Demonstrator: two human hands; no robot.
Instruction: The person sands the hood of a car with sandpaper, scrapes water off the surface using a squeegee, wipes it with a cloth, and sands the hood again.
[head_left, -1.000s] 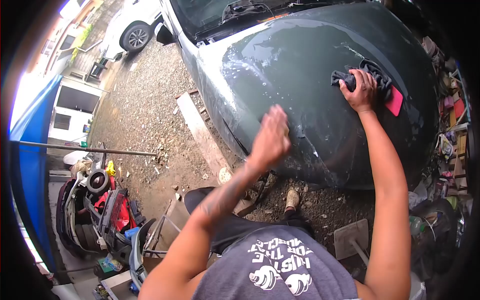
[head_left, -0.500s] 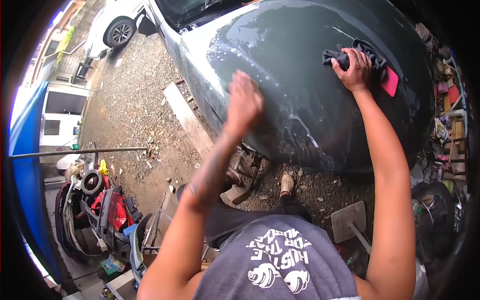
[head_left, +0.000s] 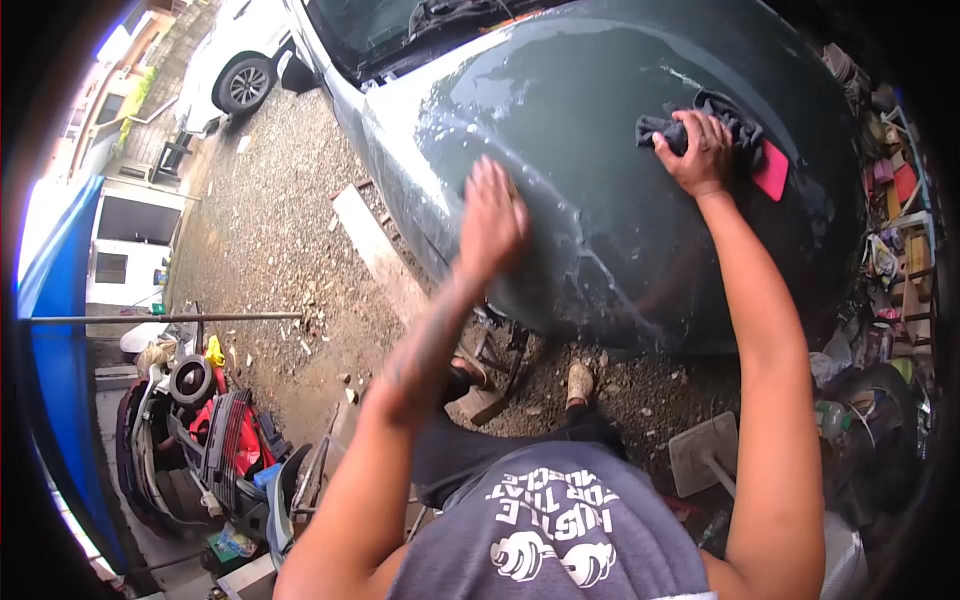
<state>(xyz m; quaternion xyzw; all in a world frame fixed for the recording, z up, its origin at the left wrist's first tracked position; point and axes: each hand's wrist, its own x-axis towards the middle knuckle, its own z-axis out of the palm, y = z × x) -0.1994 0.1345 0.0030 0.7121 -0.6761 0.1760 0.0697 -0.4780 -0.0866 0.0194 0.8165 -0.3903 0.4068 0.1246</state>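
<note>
A wet dark green car hood (head_left: 600, 200) fills the upper middle, with water streaks and droplets on its paint. My left hand (head_left: 492, 218) is on the hood's left part, fingers stretched out and close together; whether anything lies under the palm is hidden. On the right side, the fingers of my right hand (head_left: 702, 155) curl over a bunched dark grey cloth (head_left: 738, 122) resting on the hood. Beside that cloth, a flat pink piece (head_left: 771, 170) lies partly covered by it.
A wooden plank (head_left: 378, 255) lies left of the car on gravel. Car parts (head_left: 225, 440) are heaped at lower left, under a metal pole (head_left: 170, 318). A square-headed tool (head_left: 703, 453) stands near my legs. Shelves with clutter (head_left: 905, 240) line the right. A white car (head_left: 225, 70) is parked behind.
The view has shifted slightly. My left hand, blurred before, now shows clearly with its fingers straighter. Water streaks on the hood have spread toward its front edge. My right hand stays on the cloth.
</note>
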